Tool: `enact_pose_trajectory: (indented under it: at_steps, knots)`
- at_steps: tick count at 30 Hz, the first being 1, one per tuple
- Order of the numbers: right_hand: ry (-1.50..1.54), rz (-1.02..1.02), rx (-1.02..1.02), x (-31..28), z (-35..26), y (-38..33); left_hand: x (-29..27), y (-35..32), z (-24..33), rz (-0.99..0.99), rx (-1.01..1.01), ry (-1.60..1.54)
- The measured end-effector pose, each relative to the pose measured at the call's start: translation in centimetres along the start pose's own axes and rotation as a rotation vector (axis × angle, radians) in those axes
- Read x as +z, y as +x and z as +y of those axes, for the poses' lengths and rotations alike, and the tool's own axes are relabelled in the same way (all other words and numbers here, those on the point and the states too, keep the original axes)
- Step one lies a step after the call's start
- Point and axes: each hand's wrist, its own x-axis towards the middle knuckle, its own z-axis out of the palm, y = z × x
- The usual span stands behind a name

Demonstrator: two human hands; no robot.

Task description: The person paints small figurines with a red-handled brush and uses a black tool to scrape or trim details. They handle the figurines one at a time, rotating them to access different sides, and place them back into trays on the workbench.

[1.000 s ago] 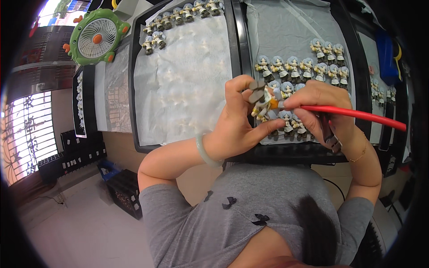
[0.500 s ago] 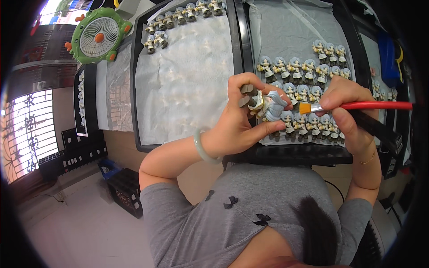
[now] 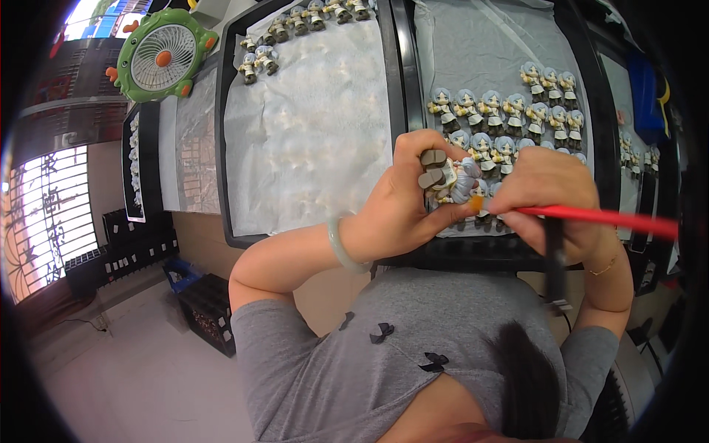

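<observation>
Two shallow trays w/ smooth black rims are set side by side. L tray [image 3: 224,170] is lined w/ pale, dimpled, soft-looking paper [image 3: 310,148]; at its far end a small group of figures [image 3: 316,12] is laid. R tray [image 3: 408,74] is lined w/ a thin, creased grey sheet [image 3: 473,44], on which rows of similar glossy, round-headed figures [image 3: 491,109] are laid.

Above the near L corner of the R tray, one figurine [image 3: 453,179] is held on its side, feet to L, head to R: smooth pale blue-grey hair, white-&-yellow clothing, blocky grey-brown shoes.

It is gripped by the L hand [image 3: 399,196], fingers curled & thumb extended along the near side; a smooth, pale green bangle [image 3: 346,247] is worn on that wrist.

By the R hand [image 3: 550,193], mostly closed, a brush [image 3: 598,215] w/ slim red handle is pinched. Its orange-yellow bristles [image 3: 478,203] are placed right by the hair & L thumb tip; whether contact is made can't be told. Below that hand a blurred black strip [image 3: 555,258] is seen, kind unclear.
</observation>
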Motion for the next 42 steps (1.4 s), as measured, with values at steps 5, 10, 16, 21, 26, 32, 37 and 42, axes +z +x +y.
enact_pose_trajectory:
  at_steps: [5, 10, 16, 21, 26, 32, 37, 42]
  knots:
    - [0.005, 0.028, -0.024, 1.0, 0.6, 0.1, -0.3, 0.3, 0.6, -0.037, -0.093, -0.064]
    - [0.187, 0.014, 0.698, -1.5, 4.0, -0.6, -0.9, 1.1, 1.7, -0.138, -0.110, -0.300]
    - [-0.402, -0.096, 0.565, -1.2, 7.2, -1.0, -1.3, 1.3, 2.3, -0.175, -0.080, -0.427]
    - [-0.201, 0.092, 0.450, -1.2, 4.5, 0.0, -1.4, 1.0, 2.4, -0.152, -0.123, -0.498]
    - [-0.173, 0.154, 0.481, -1.0, 5.9, -0.9, -1.7, 0.9, 2.1, -0.183, -0.076, -0.238]
    - [0.587, -0.016, 0.616, 0.8, 3.2, -0.9, -1.3, 2.3, 2.4, -0.244, 0.026, 0.558]
    - [0.110, -0.057, 0.423, 1.5, 1.6, -0.8, -1.3, 1.8, 3.2, -0.210, 0.002, 0.781]
    - [0.057, 0.016, 0.409, 0.0, 1.2, -2.1, -0.2, 2.6, 3.6, -0.147, 0.172, 0.788]
